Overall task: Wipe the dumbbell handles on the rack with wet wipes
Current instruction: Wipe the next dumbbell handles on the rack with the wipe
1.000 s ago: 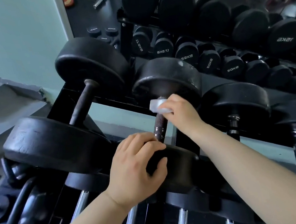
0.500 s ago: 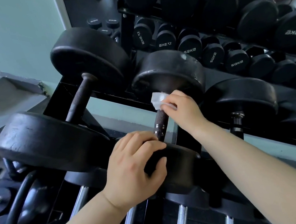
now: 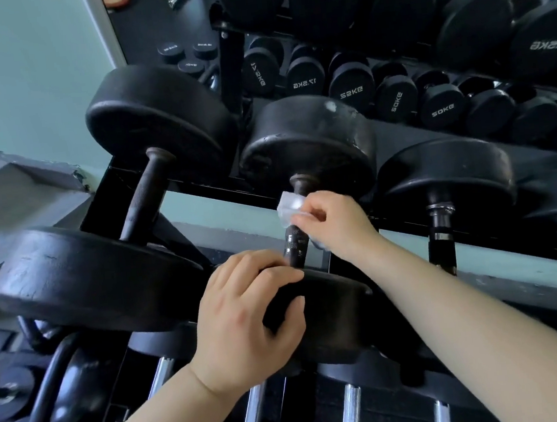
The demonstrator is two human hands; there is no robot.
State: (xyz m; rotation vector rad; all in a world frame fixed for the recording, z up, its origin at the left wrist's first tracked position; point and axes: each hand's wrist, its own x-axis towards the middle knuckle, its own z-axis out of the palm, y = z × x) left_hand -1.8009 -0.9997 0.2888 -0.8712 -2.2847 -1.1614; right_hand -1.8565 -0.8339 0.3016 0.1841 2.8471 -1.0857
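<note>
Since half a second ago the right hand [image 3: 337,225] has slid a little down the handle [image 3: 296,245], toward the left hand [image 3: 247,317], so the collar [image 3: 300,183] now shows above the wet wipe [image 3: 290,208]. The right fingers pinch this one wipe against the handle. The left hand has not moved: its fingers curl over the near weight [image 3: 339,307] of the same dumbbell and grip it. On this shelf of the rack [image 3: 398,224] I count four big dumbbells: one left of the left hand, one between the hands, two right of the right hand. Below the forearms, four shiny handles [image 3: 349,409] show. Beyond the right hand stand many smaller dumbbells [image 3: 441,107], too many to count surely
</note>
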